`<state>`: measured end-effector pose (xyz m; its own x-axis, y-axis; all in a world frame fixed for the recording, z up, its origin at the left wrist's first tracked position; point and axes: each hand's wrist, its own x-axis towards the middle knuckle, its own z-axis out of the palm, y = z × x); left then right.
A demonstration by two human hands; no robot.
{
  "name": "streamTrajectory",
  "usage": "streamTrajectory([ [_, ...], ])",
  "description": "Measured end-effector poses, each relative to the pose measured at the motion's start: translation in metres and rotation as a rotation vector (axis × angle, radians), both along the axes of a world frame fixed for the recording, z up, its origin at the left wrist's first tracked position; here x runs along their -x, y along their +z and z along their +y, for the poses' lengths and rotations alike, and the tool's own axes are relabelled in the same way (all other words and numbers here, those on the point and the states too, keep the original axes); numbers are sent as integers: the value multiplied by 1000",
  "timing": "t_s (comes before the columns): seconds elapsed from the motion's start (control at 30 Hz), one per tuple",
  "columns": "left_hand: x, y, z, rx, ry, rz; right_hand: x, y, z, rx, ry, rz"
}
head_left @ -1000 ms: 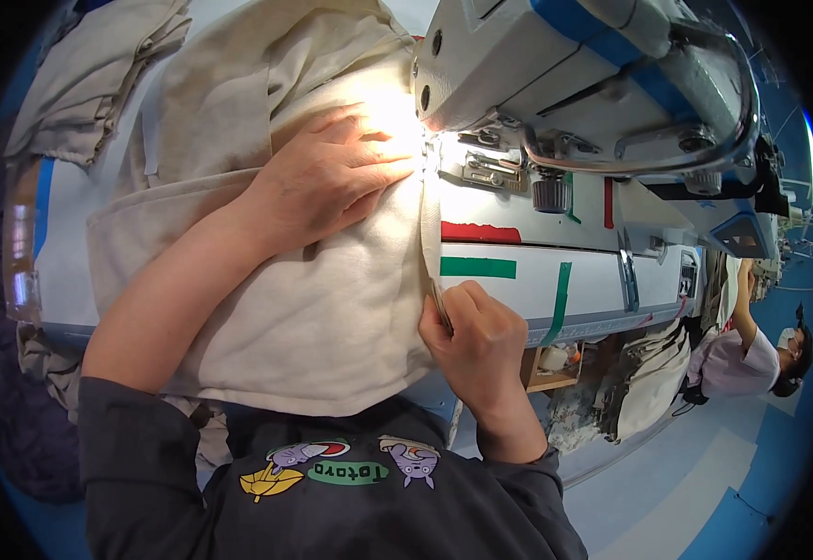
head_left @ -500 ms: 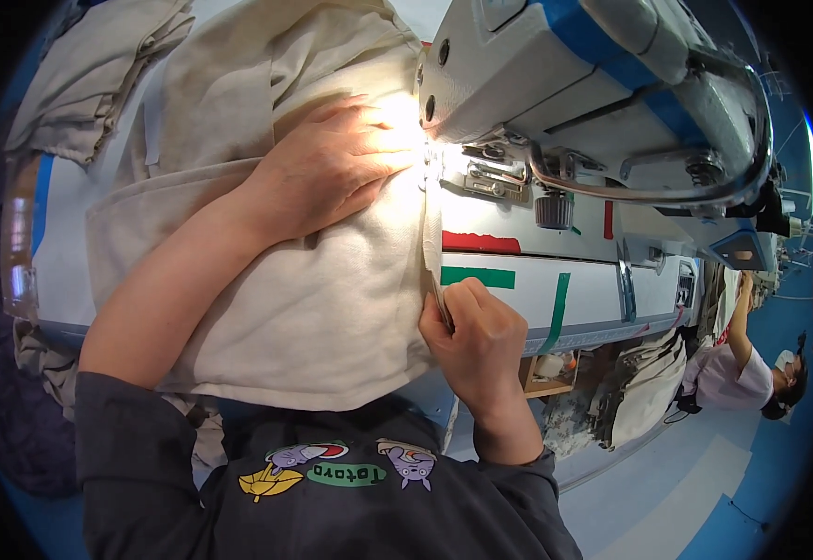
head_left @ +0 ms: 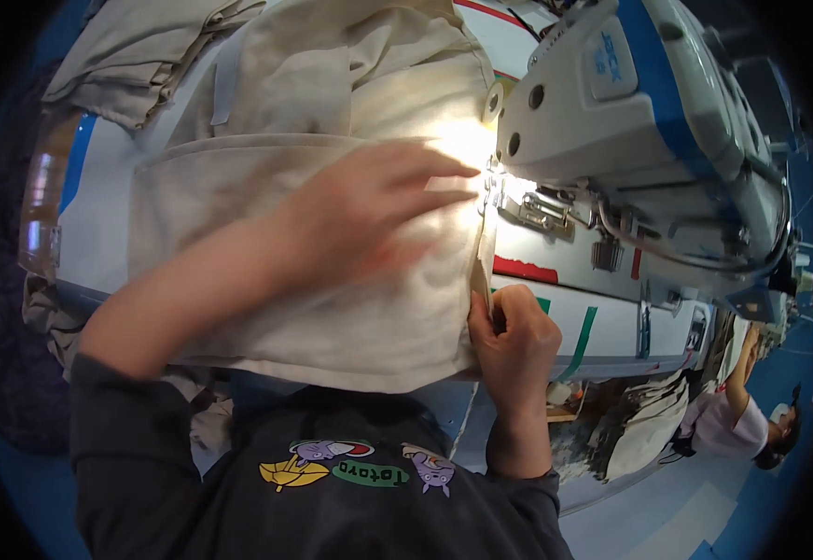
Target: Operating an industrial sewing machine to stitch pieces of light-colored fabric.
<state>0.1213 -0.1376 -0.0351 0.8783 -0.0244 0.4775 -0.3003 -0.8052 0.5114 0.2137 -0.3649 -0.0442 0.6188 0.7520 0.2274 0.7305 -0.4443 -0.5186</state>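
Observation:
A large piece of beige fabric (head_left: 332, 327) lies over the sewing machine table, its right edge running in under the lit needle area of the sewing machine (head_left: 602, 103). My left hand (head_left: 369, 201), partly smeared by motion, is over the fabric with fingers stretched towards the presser foot (head_left: 492, 182); it grips nothing. Lower down, at the fabric's right edge, my right hand (head_left: 515, 341) is closed, with thumb and fingers pinching that edge. Bright lamp light washes out the cloth around the needle.
Folded beige cloth (head_left: 136, 56) rests at the far left of the table. Green tape (head_left: 582, 343) and red tape (head_left: 526, 271) mark the white tabletop. Tweezers (head_left: 644, 322) lie to the right. Stacked fabric pieces (head_left: 649, 425) and another person (head_left: 728, 420) are beyond.
My left hand, spread flat on the cloth before, now moves and blurs, its fingers stretched apart. The right hand keeps its pinch. The whole view has shifted, putting the machine farther right.

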Motion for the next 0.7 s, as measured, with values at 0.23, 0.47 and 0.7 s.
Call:
streamTrajectory([
  [0.23, 164, 12, -30, -376, 203, 362, 1, -1, 2, -6, -11, -50],
  [0.47, 125, 62, 21, -471, 333, -5, 21, 6, -17, -531, 254, -293],
  [0.7, 62, 123, 45, -824, 159, -194, 54, 17, 19, -245, 445, -177],
])
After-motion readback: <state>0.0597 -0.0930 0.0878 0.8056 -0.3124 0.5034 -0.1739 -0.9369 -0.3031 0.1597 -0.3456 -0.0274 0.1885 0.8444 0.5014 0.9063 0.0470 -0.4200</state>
